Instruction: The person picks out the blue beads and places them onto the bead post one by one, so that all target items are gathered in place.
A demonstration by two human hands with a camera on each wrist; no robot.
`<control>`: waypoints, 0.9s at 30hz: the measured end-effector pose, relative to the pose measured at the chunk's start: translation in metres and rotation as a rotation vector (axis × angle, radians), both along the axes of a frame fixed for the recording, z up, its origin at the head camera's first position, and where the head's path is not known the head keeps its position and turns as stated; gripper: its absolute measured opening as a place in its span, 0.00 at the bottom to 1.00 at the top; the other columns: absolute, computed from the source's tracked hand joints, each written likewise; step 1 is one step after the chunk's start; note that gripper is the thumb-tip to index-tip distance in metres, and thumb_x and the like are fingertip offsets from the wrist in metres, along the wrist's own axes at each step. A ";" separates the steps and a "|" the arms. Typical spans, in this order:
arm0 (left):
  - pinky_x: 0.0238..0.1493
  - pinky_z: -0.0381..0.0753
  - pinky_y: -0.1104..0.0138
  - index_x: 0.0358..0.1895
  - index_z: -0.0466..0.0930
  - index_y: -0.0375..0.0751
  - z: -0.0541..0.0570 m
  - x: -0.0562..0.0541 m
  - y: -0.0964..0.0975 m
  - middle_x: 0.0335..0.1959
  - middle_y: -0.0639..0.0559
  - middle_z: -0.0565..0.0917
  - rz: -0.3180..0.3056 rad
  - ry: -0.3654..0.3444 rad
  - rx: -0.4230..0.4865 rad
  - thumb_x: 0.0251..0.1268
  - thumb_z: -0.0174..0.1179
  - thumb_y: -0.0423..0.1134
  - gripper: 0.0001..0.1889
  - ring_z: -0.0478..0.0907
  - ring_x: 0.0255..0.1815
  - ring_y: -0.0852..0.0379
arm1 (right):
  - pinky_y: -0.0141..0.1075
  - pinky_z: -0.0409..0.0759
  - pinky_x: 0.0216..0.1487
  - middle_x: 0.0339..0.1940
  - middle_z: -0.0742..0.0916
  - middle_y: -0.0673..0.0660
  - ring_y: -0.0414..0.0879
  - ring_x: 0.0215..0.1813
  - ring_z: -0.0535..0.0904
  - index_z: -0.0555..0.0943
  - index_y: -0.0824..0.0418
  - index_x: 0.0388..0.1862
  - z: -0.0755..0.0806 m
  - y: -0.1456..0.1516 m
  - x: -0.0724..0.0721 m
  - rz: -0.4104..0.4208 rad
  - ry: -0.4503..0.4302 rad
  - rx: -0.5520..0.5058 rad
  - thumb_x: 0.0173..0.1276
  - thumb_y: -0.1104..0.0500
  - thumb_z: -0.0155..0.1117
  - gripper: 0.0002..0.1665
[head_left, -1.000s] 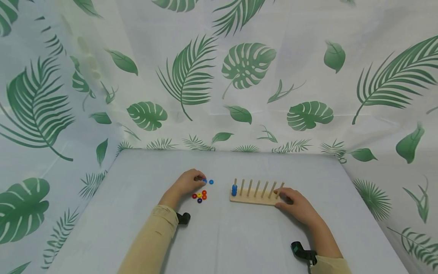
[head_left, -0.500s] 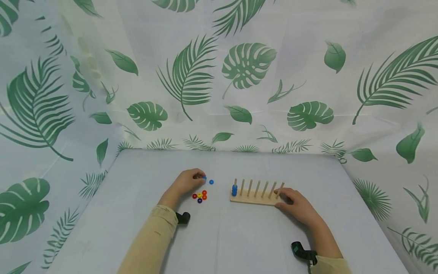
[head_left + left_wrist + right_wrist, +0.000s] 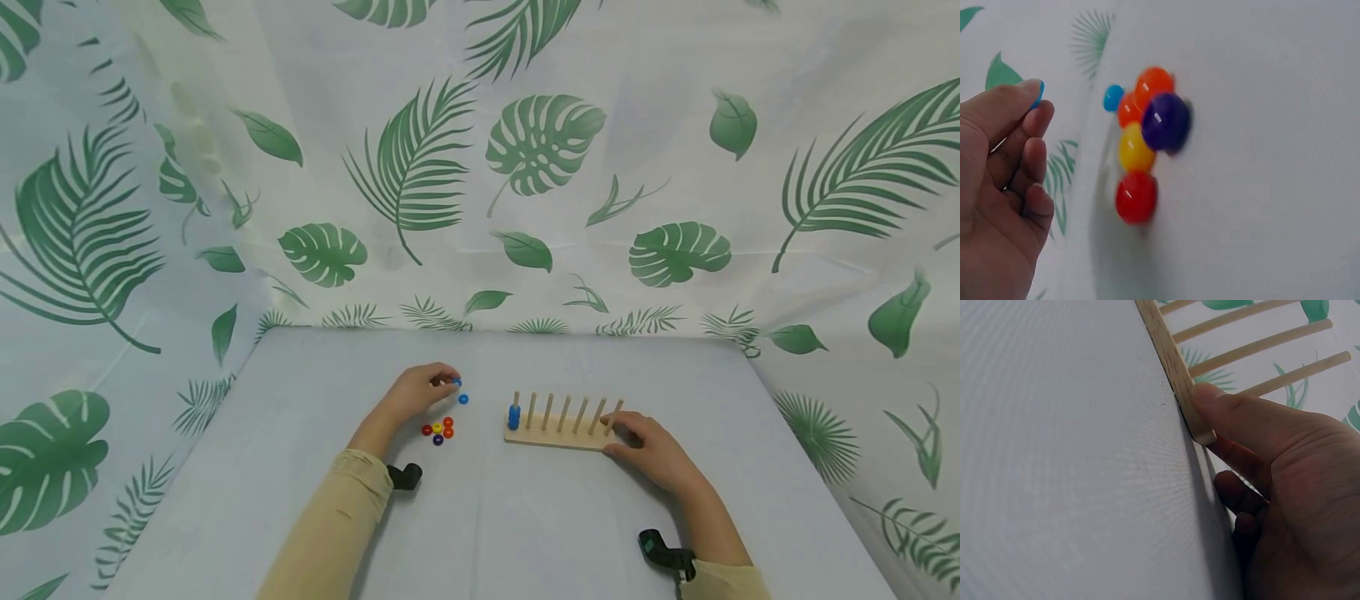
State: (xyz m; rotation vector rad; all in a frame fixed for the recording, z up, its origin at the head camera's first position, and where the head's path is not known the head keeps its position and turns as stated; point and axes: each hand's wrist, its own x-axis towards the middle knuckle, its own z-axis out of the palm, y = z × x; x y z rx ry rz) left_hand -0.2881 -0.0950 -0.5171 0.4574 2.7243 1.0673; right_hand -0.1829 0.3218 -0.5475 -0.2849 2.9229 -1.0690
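Between thumb and index finger, my left hand [image 3: 417, 393] pinches a blue bead [image 3: 1039, 95], lifted off the table. A second blue bead [image 3: 463, 399] lies on the table just below that hand. The wooden peg board [image 3: 558, 435] has a row of several upright pegs, and blue beads [image 3: 513, 417] are stacked on its leftmost peg. My right hand [image 3: 651, 450] grips the board's right end; in the right wrist view its thumb lies along the board's near edge, while the other fingers are partly hidden.
Nearer than the left hand lies a cluster of loose beads: a red [image 3: 1136, 197], a yellow [image 3: 1137, 148], a dark purple [image 3: 1165, 122] and orange ones [image 3: 1154, 87]. A leaf-patterned curtain [image 3: 450, 167] stands behind the white table [image 3: 525, 533].
My left hand has lifted the blue bead and moved it slightly right and away. The right hand and the peg board have stayed put.
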 end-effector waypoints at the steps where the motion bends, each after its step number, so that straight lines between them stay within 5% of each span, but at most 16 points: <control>1: 0.45 0.76 0.63 0.50 0.82 0.59 0.003 0.001 0.002 0.42 0.60 0.82 -0.009 0.003 0.011 0.70 0.60 0.51 0.10 0.74 0.44 0.57 | 0.59 0.72 0.62 0.65 0.80 0.60 0.61 0.65 0.74 0.80 0.53 0.59 -0.001 0.000 0.000 0.004 -0.001 -0.004 0.64 0.47 0.70 0.26; 13: 0.37 0.76 0.65 0.51 0.82 0.61 0.041 0.018 0.033 0.38 0.62 0.81 -0.124 0.064 0.107 0.69 0.59 0.55 0.12 0.74 0.41 0.58 | 0.60 0.69 0.65 0.65 0.80 0.59 0.62 0.68 0.71 0.80 0.52 0.59 -0.002 0.002 -0.003 0.014 -0.015 -0.018 0.64 0.46 0.70 0.26; 27: 0.42 0.76 0.66 0.51 0.82 0.59 0.048 0.036 0.062 0.43 0.63 0.81 -0.200 0.113 0.172 0.69 0.59 0.55 0.13 0.75 0.43 0.61 | 0.59 0.70 0.64 0.64 0.80 0.58 0.60 0.67 0.73 0.80 0.52 0.59 -0.003 0.002 -0.002 0.028 0.001 -0.019 0.64 0.46 0.70 0.26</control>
